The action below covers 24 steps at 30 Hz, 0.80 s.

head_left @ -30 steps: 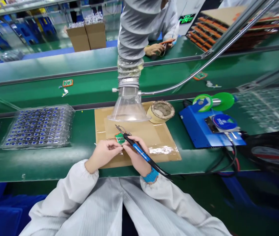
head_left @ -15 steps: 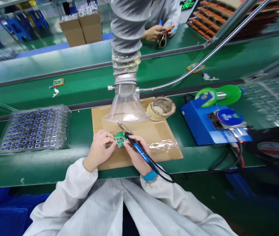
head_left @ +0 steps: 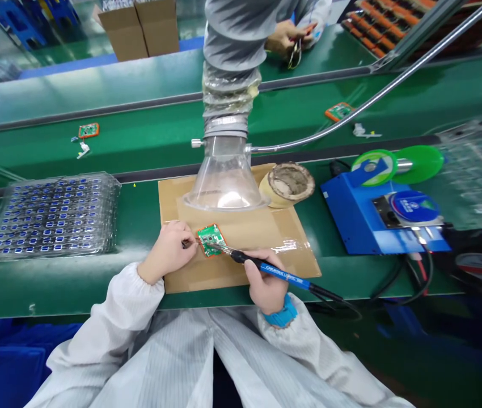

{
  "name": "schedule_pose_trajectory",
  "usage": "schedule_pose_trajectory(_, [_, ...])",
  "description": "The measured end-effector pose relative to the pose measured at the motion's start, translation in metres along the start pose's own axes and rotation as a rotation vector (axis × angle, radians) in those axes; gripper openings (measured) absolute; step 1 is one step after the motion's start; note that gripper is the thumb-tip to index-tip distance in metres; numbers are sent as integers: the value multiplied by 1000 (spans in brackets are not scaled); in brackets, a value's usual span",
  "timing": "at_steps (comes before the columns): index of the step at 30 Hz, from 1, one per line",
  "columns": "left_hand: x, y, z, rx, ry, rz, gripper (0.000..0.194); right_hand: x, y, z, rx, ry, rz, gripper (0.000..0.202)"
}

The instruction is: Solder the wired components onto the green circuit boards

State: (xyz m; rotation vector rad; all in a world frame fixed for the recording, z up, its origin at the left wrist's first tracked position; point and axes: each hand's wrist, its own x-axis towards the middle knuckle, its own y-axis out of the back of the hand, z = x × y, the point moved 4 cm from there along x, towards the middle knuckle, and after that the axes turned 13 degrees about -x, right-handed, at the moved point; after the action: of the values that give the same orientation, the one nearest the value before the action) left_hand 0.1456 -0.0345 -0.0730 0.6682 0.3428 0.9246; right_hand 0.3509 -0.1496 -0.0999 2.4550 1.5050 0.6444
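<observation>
On a brown cardboard sheet (head_left: 241, 272) lies a green circuit board (head_left: 210, 238) with an orange rim. My left hand (head_left: 173, 249) is closed in a pinch at the board's left edge. A small dark piece shows between its fingers, too small to name, and thin lines like wires run toward the board. My right hand (head_left: 269, 280) grips a blue and black soldering iron (head_left: 283, 273), held low and slanting to the left. Its metal tip reaches over the board's right side; whether it touches is not clear.
A clear fume hood (head_left: 226, 181) hangs just behind the board. Around it are a crusted pot (head_left: 290, 184), a blue solder wire feeder (head_left: 347, 215) with cables at right, and stacked clear trays (head_left: 54, 215) at left. Across the belt, a co-worker's hands (head_left: 287, 37) hold something.
My right hand has drawn back to the right, off the board, and tilted the iron flatter so its tip points left over the board. My left hand keeps its pinch at the left edge.
</observation>
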Motion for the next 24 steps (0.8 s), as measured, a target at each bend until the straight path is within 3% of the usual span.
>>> schedule_pose_trajectory(5, [2,1,-1,-14,3,-22,20,1,-6,-3,-76,34,-89,9])
schedule_pose_trajectory(15, [4,2,2,0,31,-58,20,7,-7,-24,-177,164,-60,6])
schedule_pose_trajectory(24, [5,2,2,18,40,-69,19,6,-6,-24,-146,216,-51,6])
